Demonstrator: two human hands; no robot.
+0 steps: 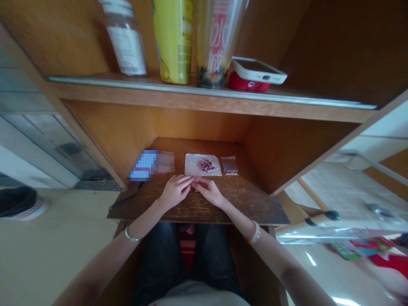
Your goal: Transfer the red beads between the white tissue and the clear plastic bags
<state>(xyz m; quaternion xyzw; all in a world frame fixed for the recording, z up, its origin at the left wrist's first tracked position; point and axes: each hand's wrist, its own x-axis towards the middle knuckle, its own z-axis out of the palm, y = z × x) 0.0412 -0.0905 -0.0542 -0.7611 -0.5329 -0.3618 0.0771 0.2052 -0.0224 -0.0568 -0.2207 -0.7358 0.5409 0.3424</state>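
- My left hand [176, 190] and right hand [208, 191] meet over the worn brown desk [204, 208], fingertips gathered together; I cannot tell whether I am pinching anything between them.
- The pink-and-dark beads [206, 165] lie in a loose pile on a creased white sheet [193, 165], just beyond my fingers.
- To the right of the sheet is a small clear bag [229, 165] with some pinkish bits along its bottom edge.
- To the left lies a larger clear bag [166, 162], beside a phone [144, 165] whose screen is blurred out.
- A dark cable [130, 197] runs from near the phone to the desk's left edge, clear of my hands.
- Side walls close in the space around the beads, and a shelf [207, 97] crosses above, leaving the front open to my arms.
- On that shelf stand a white-capped bottle [126, 42], a yellow container [174, 42] and a clear cup [216, 42] with dark bits at its base; next to the cup, a white-edged device [270, 75] rests on a red object [247, 84].
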